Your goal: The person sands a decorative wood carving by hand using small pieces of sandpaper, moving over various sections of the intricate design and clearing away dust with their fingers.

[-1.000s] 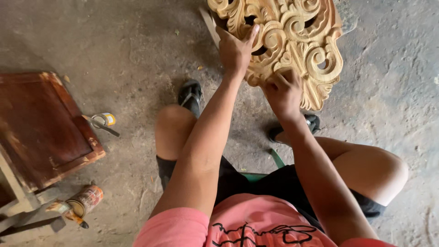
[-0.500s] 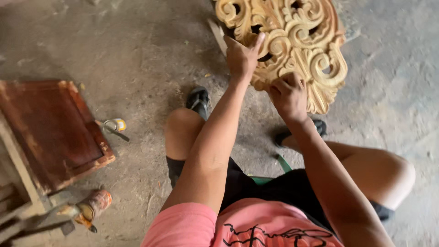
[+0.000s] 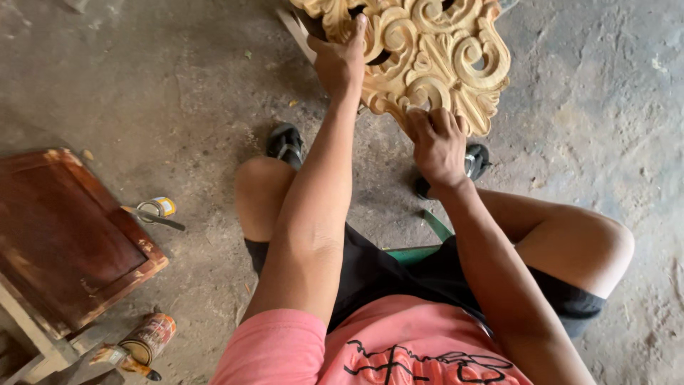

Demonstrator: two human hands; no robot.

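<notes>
Head view, looking down at a seated person w/ both arms stretched fwd. A carving (image 3: pixel 427 53), pale unfinished wood w/ scrolls and pierced openings, stands tilted at top centre, its lower edge toward the knees; top part runs out of frame.

Left hand (image 3: pixel 340 60) is on the carving's left side. Fingers (image 3: pixel 358 30) curl over the scrollwork and into an opening, closed around the wood, thumb side on the outer edge, so it grips the piece. A thin pale strip of wood shows just behind that hand, at the carving's left edge.

Right hand (image 3: pixel 438 146) sits at the carving's bottom tip. Fingers are bunched tight, knuckles up, tips pressed against the lowest scroll. Something small may be pinched in there, but it's hidden; can't tell whether they hold anything besides touching the wood.

Below the carving: two dark sandals (image 3: pixel 286 142) on the concrete floor (image 3: pixel 178 85), one each side of the arms. Person wears pink shirt, black shorts, sits on a green seat.

Left side: a dark red-brown wooden panel (image 3: pixel 64 235) w/ worn edges, well apart from the hands. Just beside its right edge a small tin (image 3: pixel 158 208) w/ a stick across it. Lower left, a rusty can (image 3: pixel 148 339) lies on its side.
</notes>
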